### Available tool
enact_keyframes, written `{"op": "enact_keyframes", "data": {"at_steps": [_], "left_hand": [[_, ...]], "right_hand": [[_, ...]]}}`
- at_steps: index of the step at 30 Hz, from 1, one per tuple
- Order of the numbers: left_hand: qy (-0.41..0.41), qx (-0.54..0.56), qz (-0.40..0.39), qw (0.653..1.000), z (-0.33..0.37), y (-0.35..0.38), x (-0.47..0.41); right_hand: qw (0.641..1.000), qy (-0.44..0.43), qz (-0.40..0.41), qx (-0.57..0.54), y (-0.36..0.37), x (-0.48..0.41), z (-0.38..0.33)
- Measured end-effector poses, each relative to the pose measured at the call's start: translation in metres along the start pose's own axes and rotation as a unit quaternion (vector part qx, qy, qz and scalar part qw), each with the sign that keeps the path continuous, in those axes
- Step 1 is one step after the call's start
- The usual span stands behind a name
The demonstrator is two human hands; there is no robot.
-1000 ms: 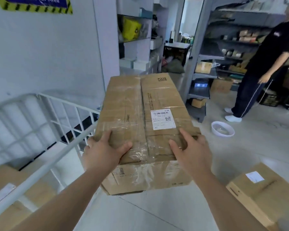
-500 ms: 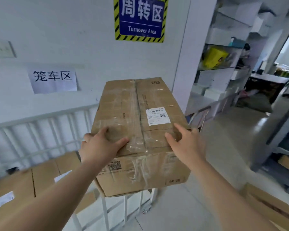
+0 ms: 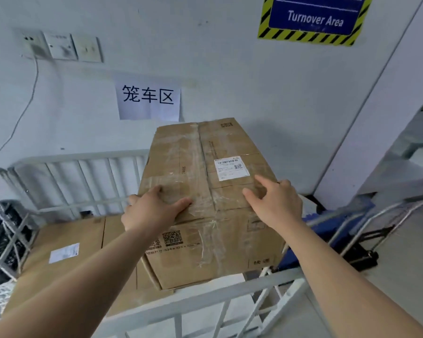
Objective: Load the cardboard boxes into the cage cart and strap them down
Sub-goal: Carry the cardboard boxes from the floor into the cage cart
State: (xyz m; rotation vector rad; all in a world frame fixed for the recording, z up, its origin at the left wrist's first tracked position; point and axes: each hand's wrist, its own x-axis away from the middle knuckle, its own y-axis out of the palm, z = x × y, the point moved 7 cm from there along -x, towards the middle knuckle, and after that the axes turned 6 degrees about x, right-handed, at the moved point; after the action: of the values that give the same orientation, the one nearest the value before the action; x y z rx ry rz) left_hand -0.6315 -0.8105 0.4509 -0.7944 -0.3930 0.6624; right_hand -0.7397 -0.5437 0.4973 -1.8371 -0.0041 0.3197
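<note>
cardboard box [image 3: 205,181] | above cage cart [image 3: 193,306] | hands grasping near top corners: left [image 3: 152,211], right [image 3: 276,203]

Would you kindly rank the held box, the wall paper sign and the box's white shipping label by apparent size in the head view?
1. Held box, though nearness inflates it.
2. Paper sign.
3. Shipping label.

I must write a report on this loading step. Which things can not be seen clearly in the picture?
- Underside of the held box, head view: hidden by the box itself, so whether it rests on the lower box is unclear.
- Fingers of the left hand and right hand: some wrap past the box edges.
- Shipping label: text too small.
- Blue sign: cut off by the top edge.
- Straps: none in view.
</note>
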Motion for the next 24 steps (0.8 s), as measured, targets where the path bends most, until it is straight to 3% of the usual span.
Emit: {"op": "enact_keyframes", "data": {"at_steps": [10,24], "left_hand": [[-0.079,-0.051,-0.084,0.992,-0.037,0.082,-0.140],[-0.189,-0.065,-0.159,0.967,-0.110,0.261,-0.202]], "right_hand": [[0.994,0.029,-0.102,0.013,0.138,-0.112,-0.016],[0.972,0.026,-0.225,0.055,0.333,-0.168,0.054]]}}
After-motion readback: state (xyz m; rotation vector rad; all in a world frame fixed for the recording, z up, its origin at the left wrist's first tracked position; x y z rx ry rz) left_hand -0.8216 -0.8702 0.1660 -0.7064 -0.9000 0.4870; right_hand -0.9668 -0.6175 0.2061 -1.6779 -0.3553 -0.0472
